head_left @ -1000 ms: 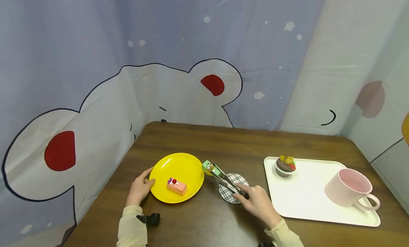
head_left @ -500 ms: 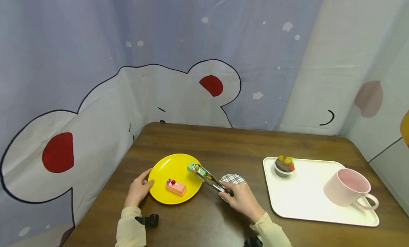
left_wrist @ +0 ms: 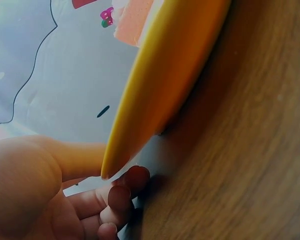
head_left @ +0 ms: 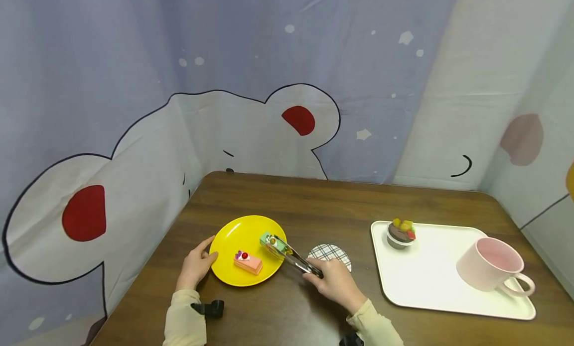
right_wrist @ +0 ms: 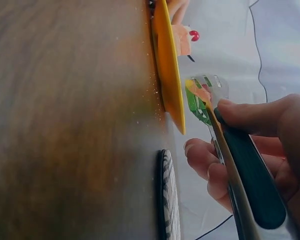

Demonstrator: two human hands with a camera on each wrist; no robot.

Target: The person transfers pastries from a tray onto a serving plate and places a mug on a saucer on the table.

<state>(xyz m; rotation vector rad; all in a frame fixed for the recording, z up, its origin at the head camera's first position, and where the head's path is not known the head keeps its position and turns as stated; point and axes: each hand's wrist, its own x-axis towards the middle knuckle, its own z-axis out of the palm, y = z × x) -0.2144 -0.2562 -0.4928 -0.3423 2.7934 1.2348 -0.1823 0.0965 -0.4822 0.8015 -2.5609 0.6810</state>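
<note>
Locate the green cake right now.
In the head view, the tongs hold the green cake over the right side of the yellow plate, near the pink cake.

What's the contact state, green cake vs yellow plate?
Apart. The right wrist view, nearly edge-on to the yellow plate, shows a thin gap between its rim and the green cake.
</note>
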